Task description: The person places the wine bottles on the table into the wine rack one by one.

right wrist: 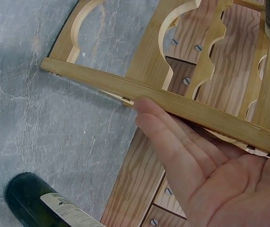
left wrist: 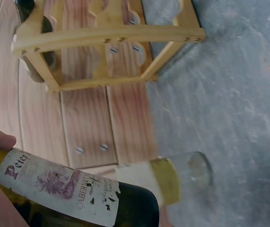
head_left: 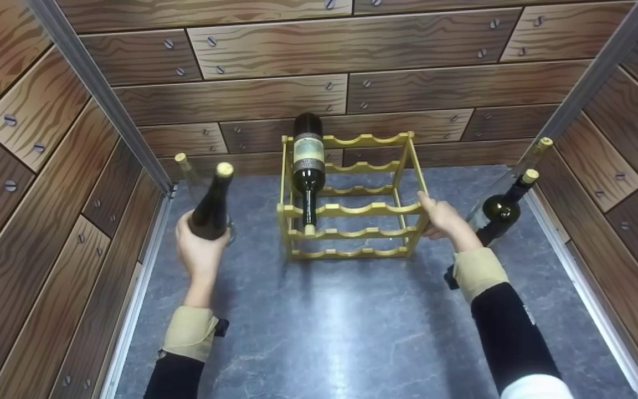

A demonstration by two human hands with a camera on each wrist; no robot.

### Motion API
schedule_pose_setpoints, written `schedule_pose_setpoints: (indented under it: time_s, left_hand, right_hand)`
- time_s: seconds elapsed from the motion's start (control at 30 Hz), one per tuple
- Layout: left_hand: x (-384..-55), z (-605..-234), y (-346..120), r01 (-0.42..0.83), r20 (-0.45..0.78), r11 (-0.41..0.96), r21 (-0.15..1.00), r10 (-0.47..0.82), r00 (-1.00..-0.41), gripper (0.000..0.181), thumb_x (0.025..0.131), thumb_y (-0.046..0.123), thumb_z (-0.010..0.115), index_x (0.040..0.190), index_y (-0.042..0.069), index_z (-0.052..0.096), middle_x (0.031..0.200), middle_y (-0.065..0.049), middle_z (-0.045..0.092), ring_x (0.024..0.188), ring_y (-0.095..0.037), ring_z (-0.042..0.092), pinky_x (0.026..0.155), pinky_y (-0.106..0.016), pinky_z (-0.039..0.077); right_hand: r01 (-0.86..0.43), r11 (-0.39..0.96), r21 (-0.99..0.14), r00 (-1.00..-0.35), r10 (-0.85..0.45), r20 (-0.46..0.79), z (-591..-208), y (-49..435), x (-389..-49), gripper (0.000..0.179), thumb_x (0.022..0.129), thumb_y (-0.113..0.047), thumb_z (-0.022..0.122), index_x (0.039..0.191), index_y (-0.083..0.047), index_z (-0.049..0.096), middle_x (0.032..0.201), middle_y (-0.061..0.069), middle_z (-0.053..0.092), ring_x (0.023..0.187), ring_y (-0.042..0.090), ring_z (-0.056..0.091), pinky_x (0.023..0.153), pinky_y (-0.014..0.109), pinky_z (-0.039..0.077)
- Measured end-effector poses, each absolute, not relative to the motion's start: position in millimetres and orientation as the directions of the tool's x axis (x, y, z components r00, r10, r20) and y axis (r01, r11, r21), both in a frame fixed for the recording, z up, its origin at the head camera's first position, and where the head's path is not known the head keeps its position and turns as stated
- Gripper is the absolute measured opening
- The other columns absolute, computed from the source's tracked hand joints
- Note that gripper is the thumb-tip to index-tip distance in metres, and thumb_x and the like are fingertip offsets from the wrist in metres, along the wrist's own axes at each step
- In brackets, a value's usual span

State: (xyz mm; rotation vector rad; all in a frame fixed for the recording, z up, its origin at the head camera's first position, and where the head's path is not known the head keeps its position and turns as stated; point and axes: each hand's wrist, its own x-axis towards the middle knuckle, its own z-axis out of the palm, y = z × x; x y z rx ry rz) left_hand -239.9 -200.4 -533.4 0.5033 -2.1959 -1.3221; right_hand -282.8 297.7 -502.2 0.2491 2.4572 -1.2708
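My left hand (head_left: 200, 252) grips a dark wine bottle (head_left: 212, 208) around its body, cork upward and leaning a little, left of the wooden wine rack (head_left: 374, 208). Its white label (left wrist: 54, 182) faces the left wrist camera. At the rack's front right corner, my right hand (head_left: 447, 220) holds the post, thumb at the top and fingers (right wrist: 173, 139) along the outer side. Another dark wine bottle (head_left: 309, 149) lies in the rack's top left slot, corked neck toward me.
A clear corked bottle (head_left: 183, 163) stands behind my left hand. Beyond my right hand stand a dark corked bottle (head_left: 500, 211) and a clear one (head_left: 540, 147). Wood-patterned walls (head_left: 274, 50) enclose the grey marbled floor (head_left: 324, 332) at the back and both sides.
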Motion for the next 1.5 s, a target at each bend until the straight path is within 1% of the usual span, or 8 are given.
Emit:
schedule_pose_setpoints:
  time_s: [0.23, 0.5, 0.7, 0.83, 0.93, 1.17, 1.4, 1.5]
  left_hand:
    - [-244.4, -518.0, -184.8, 0.090, 0.393, 0.546, 0.833, -0.468, -0.792, 0.076, 0.063, 0.003, 0.091, 0.133, 0.002, 0.062, 0.133, -0.021, 0.065, 0.129, -0.040, 0.059, 0.119, -0.051, 0.044]
    - [-249.8, -504.4, -168.5, 0.276, 0.607, 0.674, 0.685, -0.317, -0.729, 0.074, 0.059, -0.002, 0.088, 0.129, -0.003, 0.064, 0.129, -0.026, 0.066, 0.127, -0.044, 0.059, 0.118, -0.053, 0.044]
    - [-251.0, -492.4, -158.4, 0.319, 0.643, 0.724, 0.612, -0.220, -0.734, 0.080, 0.056, -0.002, 0.089, 0.131, -0.004, 0.062, 0.131, -0.023, 0.067, 0.128, -0.043, 0.058, 0.122, -0.051, 0.041]
    - [-251.1, -487.0, -152.1, 0.347, 0.676, 0.763, 0.545, -0.155, -0.720, 0.078, 0.058, -0.001, 0.089, 0.131, -0.004, 0.062, 0.131, -0.023, 0.067, 0.129, -0.043, 0.059, 0.124, -0.051, 0.040]
    - [-250.9, -484.3, -147.2, 0.377, 0.711, 0.785, 0.491, -0.112, -0.694, 0.075, 0.059, -0.001, 0.089, 0.129, -0.003, 0.063, 0.130, -0.023, 0.068, 0.128, -0.042, 0.061, 0.125, -0.051, 0.040]
    - [-248.2, -478.4, -139.6, 0.406, 0.745, 0.828, 0.387, -0.021, -0.667, 0.077, 0.061, 0.002, 0.095, 0.131, -0.002, 0.062, 0.133, -0.022, 0.069, 0.131, -0.040, 0.062, 0.127, -0.052, 0.039]
    - [-246.0, -470.8, -134.9, 0.409, 0.752, 0.861, 0.302, 0.049, -0.658, 0.079, 0.061, 0.000, 0.097, 0.132, -0.003, 0.062, 0.133, -0.021, 0.070, 0.133, -0.039, 0.062, 0.127, -0.052, 0.040]
    - [-245.2, -468.5, -132.5, 0.412, 0.758, 0.870, 0.270, 0.072, -0.648, 0.077, 0.063, 0.000, 0.096, 0.132, -0.003, 0.062, 0.133, -0.021, 0.070, 0.132, -0.039, 0.062, 0.127, -0.052, 0.040]
  right_hand:
    - [0.313, 0.584, -0.749, -0.922, -0.004, -0.388, -503.3, 297.6, -282.5, 0.087, 0.111, -0.061, 0.026, 0.114, 0.016, 0.065, 0.103, 0.038, 0.073, 0.065, 0.013, 0.071, 0.074, 0.036, 0.067]
    - [0.315, 0.581, -0.751, -0.921, -0.006, -0.391, -503.7, 298.1, -283.1, 0.089, 0.110, -0.062, 0.027, 0.115, 0.018, 0.065, 0.101, 0.037, 0.073, 0.065, 0.014, 0.071, 0.071, 0.034, 0.067]
    - [0.317, 0.571, -0.757, -0.920, -0.009, -0.391, -500.9, 296.8, -282.6, 0.089, 0.110, -0.062, 0.028, 0.108, 0.017, 0.068, 0.092, 0.031, 0.074, 0.062, 0.013, 0.070, 0.066, 0.031, 0.066]
    - [0.312, 0.573, -0.758, -0.919, -0.019, -0.393, -499.2, 295.6, -281.2, 0.088, 0.110, -0.061, 0.028, 0.111, 0.018, 0.067, 0.096, 0.034, 0.074, 0.063, 0.013, 0.071, 0.067, 0.032, 0.066]
    - [0.311, 0.577, -0.755, -0.915, -0.032, -0.402, -497.3, 296.1, -280.5, 0.087, 0.111, -0.058, 0.026, 0.115, 0.019, 0.066, 0.106, 0.039, 0.072, 0.068, 0.015, 0.073, 0.072, 0.034, 0.067]
    - [0.349, 0.584, -0.733, -0.884, -0.054, -0.464, -490.3, 297.9, -279.5, 0.085, 0.112, -0.050, 0.019, 0.128, 0.021, 0.062, 0.124, 0.044, 0.064, 0.084, 0.021, 0.075, 0.095, 0.047, 0.065]
    - [0.354, 0.571, -0.741, -0.872, -0.086, -0.483, -487.0, 299.5, -279.6, 0.083, 0.112, -0.049, 0.017, 0.127, 0.021, 0.060, 0.121, 0.041, 0.067, 0.081, 0.019, 0.074, 0.091, 0.043, 0.066]
    - [0.362, 0.557, -0.748, -0.867, -0.095, -0.489, -486.2, 299.1, -279.0, 0.083, 0.112, -0.049, 0.016, 0.126, 0.019, 0.060, 0.123, 0.041, 0.066, 0.088, 0.023, 0.074, 0.098, 0.047, 0.063]
